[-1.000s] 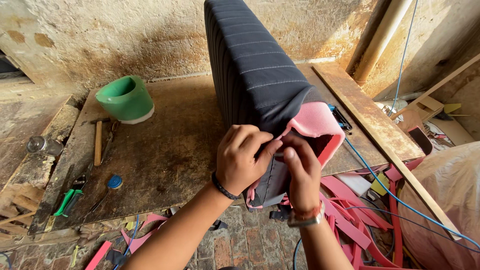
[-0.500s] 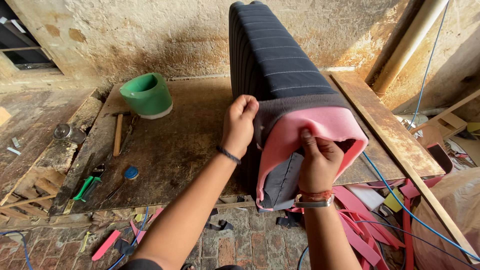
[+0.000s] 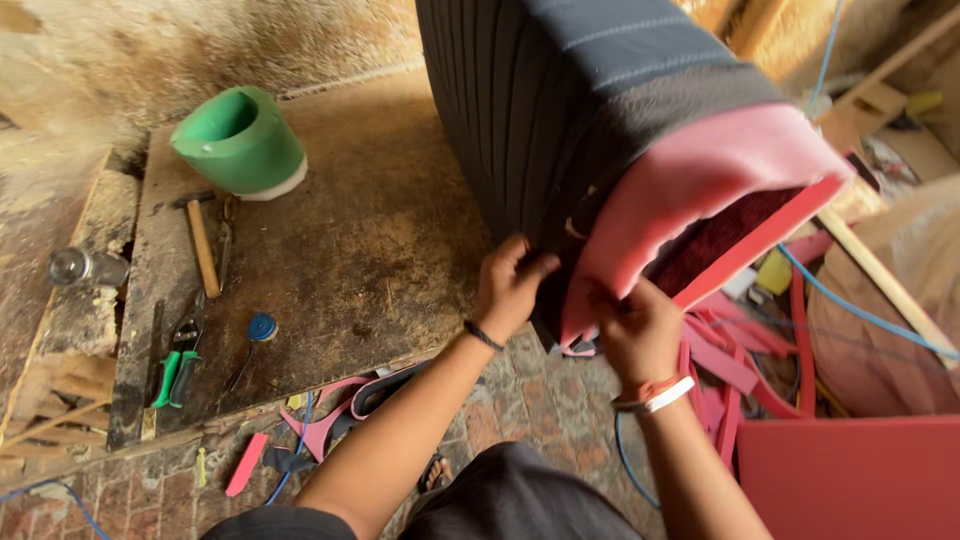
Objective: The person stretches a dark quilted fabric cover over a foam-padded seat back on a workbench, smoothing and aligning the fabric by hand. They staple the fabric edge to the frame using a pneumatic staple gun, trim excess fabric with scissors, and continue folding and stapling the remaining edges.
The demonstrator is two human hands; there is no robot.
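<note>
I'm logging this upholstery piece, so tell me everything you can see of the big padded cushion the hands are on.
The cushion is a tall padded block standing on the wooden board. Dark fabric with stitched ribs and thin pale stripes wraps it. At its near end pink foam is exposed, with a dark red patch beneath. The left hand pinches the dark fabric's edge; the right hand grips the foam's lower corner.

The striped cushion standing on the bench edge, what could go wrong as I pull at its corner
The tall striped cushion stands on end at the workbench edge; pulling with the left hand and right hand might tip it toward you. The pink foam could tear at the gripped corner. Foam scraps underfoot may cause slipping.
</note>
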